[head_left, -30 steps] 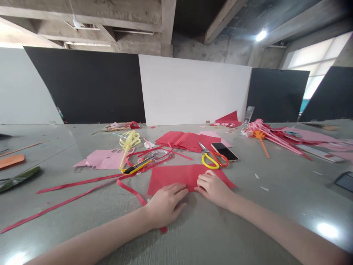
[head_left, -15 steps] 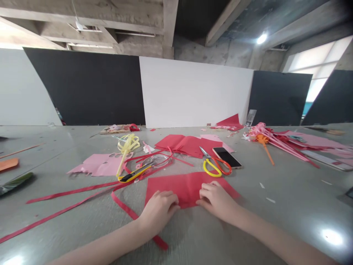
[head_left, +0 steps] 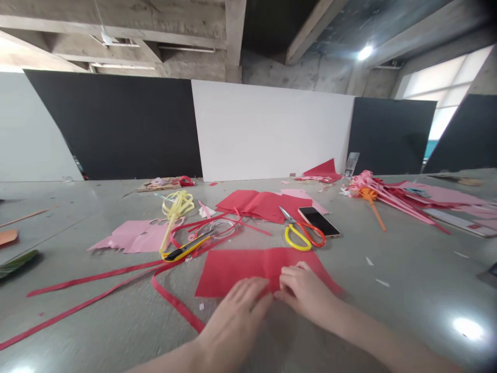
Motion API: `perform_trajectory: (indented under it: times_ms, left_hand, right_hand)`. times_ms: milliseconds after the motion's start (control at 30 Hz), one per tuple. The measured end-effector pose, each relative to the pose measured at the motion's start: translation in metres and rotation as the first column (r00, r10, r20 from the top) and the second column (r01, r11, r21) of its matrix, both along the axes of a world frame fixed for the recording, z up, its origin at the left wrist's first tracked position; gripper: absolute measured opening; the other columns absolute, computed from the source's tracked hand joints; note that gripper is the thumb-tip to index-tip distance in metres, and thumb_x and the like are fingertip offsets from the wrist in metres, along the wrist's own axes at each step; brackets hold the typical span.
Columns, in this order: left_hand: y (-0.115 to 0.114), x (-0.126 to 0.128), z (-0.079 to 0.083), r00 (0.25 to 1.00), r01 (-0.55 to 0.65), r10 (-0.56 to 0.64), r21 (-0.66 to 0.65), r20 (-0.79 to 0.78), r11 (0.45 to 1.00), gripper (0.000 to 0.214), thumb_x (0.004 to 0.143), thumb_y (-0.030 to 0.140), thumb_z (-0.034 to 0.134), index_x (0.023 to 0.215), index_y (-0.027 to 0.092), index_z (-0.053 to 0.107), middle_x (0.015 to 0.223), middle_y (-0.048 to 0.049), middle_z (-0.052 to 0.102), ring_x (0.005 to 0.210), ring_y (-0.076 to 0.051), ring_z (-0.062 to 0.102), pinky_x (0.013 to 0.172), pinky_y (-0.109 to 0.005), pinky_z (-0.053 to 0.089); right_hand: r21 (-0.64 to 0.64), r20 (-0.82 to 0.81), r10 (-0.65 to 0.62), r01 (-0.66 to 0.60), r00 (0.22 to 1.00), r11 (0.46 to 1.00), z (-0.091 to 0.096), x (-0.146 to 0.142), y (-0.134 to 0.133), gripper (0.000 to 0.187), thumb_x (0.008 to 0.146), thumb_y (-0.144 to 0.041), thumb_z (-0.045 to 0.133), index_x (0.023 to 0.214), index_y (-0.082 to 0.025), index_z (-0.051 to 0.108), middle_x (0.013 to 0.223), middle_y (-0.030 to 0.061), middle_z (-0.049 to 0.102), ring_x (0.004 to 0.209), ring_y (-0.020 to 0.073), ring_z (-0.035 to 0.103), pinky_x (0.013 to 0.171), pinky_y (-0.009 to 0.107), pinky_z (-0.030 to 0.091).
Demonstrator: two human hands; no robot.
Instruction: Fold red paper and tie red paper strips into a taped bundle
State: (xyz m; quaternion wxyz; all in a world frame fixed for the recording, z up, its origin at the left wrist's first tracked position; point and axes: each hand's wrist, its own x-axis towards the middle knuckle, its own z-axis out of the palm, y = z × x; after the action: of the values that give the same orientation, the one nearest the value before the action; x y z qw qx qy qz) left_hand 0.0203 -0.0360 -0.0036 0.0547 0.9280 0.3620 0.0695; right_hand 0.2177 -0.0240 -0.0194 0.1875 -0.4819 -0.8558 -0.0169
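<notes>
1. Red sheet (head_left: 238,267) is lying on the grey table (head_left: 392,331), its near edge sitting under the left hand (head_left: 240,308) and the right hand (head_left: 306,290); a crease is running through its middle, which is serving as the dial's centre, with 12 pointing away from the person.
2. At 7 o'clock, the left hand's fingers are resting extended over that edge; they are blurring, so I cannot tell whether they are gripping.
3. At 4 o'clock, the right hand's fingers are bending over the same edge, thumb lying near the fingertips; whether paper is being pinched, I cannot tell.
4. At 1 o'clock, scissors (head_left: 291,220) are lying just beyond the sheet, with the phone (head_left: 320,223) sitting just beside them.
5. At 12, folded red paper (head_left: 258,203) is lying.
6. Between 9 and 10, a yellow utility knife (head_left: 188,248) is resting, and farther out a pink sheet (head_left: 134,236) is spreading.
7. At 8, a red strip (head_left: 178,305) is trailing; at 2, well apart, a pink bundle (head_left: 365,184) is lying.
</notes>
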Motion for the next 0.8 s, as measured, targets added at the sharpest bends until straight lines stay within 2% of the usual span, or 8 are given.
perform_trajectory:
  times_ms: [67, 100, 233, 367, 533, 800]
  left_hand:
    - [-0.005, 0.001, -0.005, 0.99, 0.134, -0.138, -0.098, -0.042, 0.986, 0.054, 0.085, 0.03, 0.042, 0.134, 0.015, 0.026, 0.139, -0.0103, 0.026, 0.127, -0.025, 0.023, 0.102, -0.043, 0.022]
    - [-0.006, 0.001, -0.005, 0.983, 0.162, -0.173, -0.15, -0.065, 0.975, 0.06, 0.085, 0.037, 0.042, 0.135, 0.013, 0.02, 0.141, -0.0114, 0.02, 0.128, -0.025, 0.018, 0.103, -0.043, 0.021]
    - [-0.003, -0.001, 0.001, 0.974, 0.146, -0.183, -0.241, -0.136, 0.959, 0.065, 0.087, 0.049, 0.033, 0.136, 0.009, 0.017, 0.141, -0.0125, 0.012, 0.129, -0.025, 0.012, 0.104, -0.043, 0.019]
    - [-0.002, 0.001, 0.009, 0.966, 0.125, -0.18, -0.271, -0.188, 0.954, 0.065, 0.087, 0.05, 0.031, 0.135, 0.009, 0.018, 0.14, -0.0115, 0.008, 0.129, -0.025, 0.01, 0.104, -0.041, 0.017]
    - [-0.003, 0.004, 0.011, 0.961, 0.101, -0.164, -0.269, -0.224, 0.958, 0.066, 0.087, 0.048, 0.033, 0.135, 0.007, 0.015, 0.14, -0.0113, 0.005, 0.129, -0.024, 0.008, 0.104, -0.04, 0.017]
    - [-0.003, 0.004, 0.011, 0.959, 0.102, -0.168, -0.275, -0.227, 0.956, 0.067, 0.086, 0.047, 0.035, 0.135, 0.006, 0.016, 0.139, -0.013, 0.005, 0.129, -0.025, 0.009, 0.103, -0.04, 0.017]
  right_hand:
    - [-0.002, -0.009, -0.008, 0.007, 1.0, 1.0, -0.001, 0.0, 0.0, 0.022, 0.076, -0.021, 0.063, 0.058, -0.017, 0.05, 0.061, -0.0055, 0.052, 0.059, 0.0101, 0.047, 0.064, 0.025, 0.028]
    - [-0.004, -0.015, -0.013, 0.013, 1.0, 1.0, -0.001, -0.001, 0.001, 0.023, 0.075, -0.021, 0.063, 0.057, -0.017, 0.05, 0.061, -0.0056, 0.051, 0.059, 0.0101, 0.047, 0.064, 0.025, 0.028]
    - [-0.055, -0.044, -0.023, 0.02, 0.999, 0.998, 0.001, 0.002, 0.002, 0.023, 0.076, -0.021, 0.062, 0.057, -0.016, 0.049, 0.061, -0.0054, 0.051, 0.059, 0.01, 0.046, 0.064, 0.025, 0.028]
    - [-0.165, -0.06, -0.022, 0.012, 0.998, 0.986, 0.005, 0.017, 0.004, 0.018, 0.078, -0.017, 0.058, 0.06, -0.017, 0.052, 0.066, -0.0037, 0.054, 0.065, 0.011, 0.049, 0.063, 0.025, 0.028]
    - [-0.238, -0.07, 0.016, -0.032, 0.997, 0.971, 0.008, 0.03, 0.007, 0.017, 0.079, -0.022, 0.057, 0.063, -0.017, 0.052, 0.071, -0.0043, 0.056, 0.069, 0.0103, 0.05, 0.063, 0.024, 0.028]
    - [-0.243, -0.013, 0.03, -0.032, 0.999, 0.969, 0.01, 0.029, 0.008, 0.019, 0.078, -0.023, 0.059, 0.063, -0.017, 0.051, 0.07, -0.0032, 0.053, 0.071, 0.0127, 0.049, 0.064, 0.026, 0.027]
